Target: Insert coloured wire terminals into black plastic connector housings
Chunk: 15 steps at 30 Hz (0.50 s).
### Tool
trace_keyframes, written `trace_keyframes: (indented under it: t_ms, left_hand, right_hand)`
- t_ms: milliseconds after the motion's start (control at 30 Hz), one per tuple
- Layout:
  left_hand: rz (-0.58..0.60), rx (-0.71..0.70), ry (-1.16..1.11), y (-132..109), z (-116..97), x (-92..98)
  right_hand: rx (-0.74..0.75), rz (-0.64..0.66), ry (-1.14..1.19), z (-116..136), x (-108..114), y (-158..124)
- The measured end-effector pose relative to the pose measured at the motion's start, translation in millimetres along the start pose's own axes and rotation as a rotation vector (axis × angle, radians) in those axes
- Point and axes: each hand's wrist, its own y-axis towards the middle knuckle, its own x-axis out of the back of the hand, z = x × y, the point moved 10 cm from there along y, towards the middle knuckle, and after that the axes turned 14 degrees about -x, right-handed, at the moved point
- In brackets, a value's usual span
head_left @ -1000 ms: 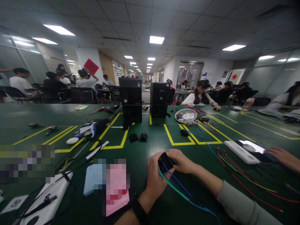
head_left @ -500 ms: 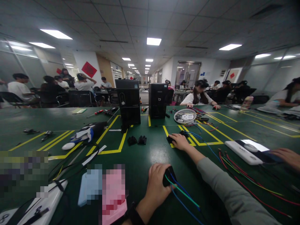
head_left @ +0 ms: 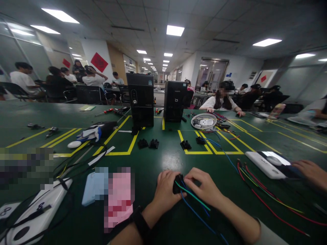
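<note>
Our right hand (head_left: pixel 204 189) is back from the yellow line (head_left: pixel 196 152), pinching the black connector (head_left: pixel 176 186) alongside our left hand (head_left: pixel 165 192); labels too blurry.

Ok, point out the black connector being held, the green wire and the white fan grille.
black connector (head_left: pixel 176 187), head view, middle of its black body.
green wire (head_left: pixel 195 199), head view, midway along its length.
white fan grille (head_left: pixel 211 121), head view, right side of its mesh.

Ahead of left grip (head_left: pixel 165 190) and right grip (head_left: pixel 204 187): bare surface (head_left: pixel 168 160), open up to black connectors (head_left: pixel 154 144) by the yellow lines (head_left: pixel 122 153).
Left, near: pink item (head_left: pixel 119 197), black cables (head_left: pixel 76 163).
Right: loose coloured wires (head_left: pixel 265 200), white device (head_left: pixel 264 164), another person's hand (head_left: pixel 310 172).
</note>
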Motion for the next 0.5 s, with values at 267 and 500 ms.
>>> trace_keyframes:
  t_ms: [267,500]
  left_hand:
    - [-0.002,-0.010,0.021,2,-1,0.7]
    - [0.006,0.014,0.025,2,1,0.6]
  right_hand:
    - [0.008,0.155,0.054,16,-12,-19]
    - [-0.114,0.124,-0.075,5,-22,-26]
